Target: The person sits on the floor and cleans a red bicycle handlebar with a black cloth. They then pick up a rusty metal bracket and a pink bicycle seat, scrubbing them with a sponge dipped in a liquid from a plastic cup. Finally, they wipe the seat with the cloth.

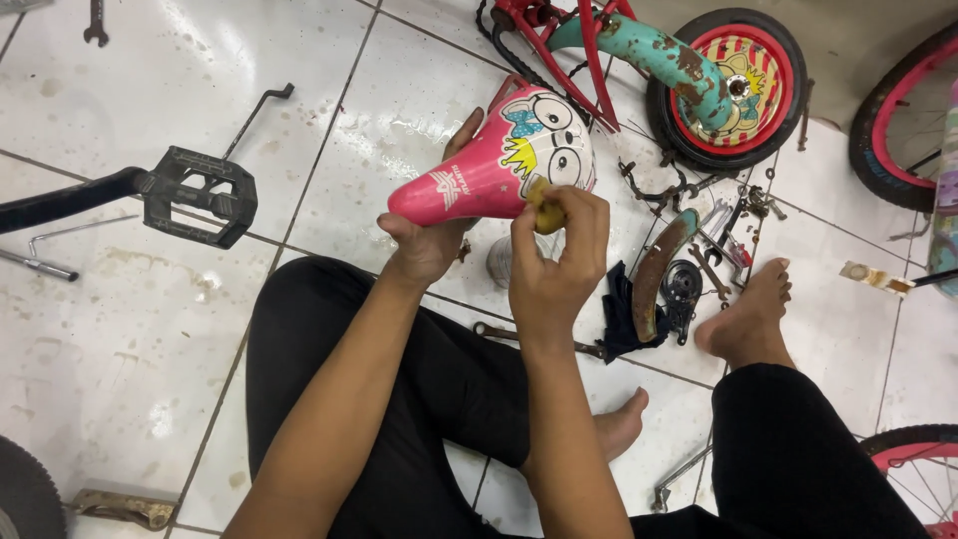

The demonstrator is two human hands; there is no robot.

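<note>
A pink child's bicycle saddle [499, 160] with a cartoon face on it is held up over my lap. My left hand [424, 240] grips it from underneath at its narrow nose end. My right hand [554, 255] pinches a small yellow sponge-like piece [545, 212] against the saddle's side. Both my legs in black trousers and my bare feet rest on the white tiled floor below.
A black pedal on its crank [195, 195] lies at the left. A small red-and-teal bike frame with a wheel [728, 85] stands at the top right. Rusty parts, a curved mudguard [661, 262] and a spanner [499, 332] lie by my right foot [748, 314].
</note>
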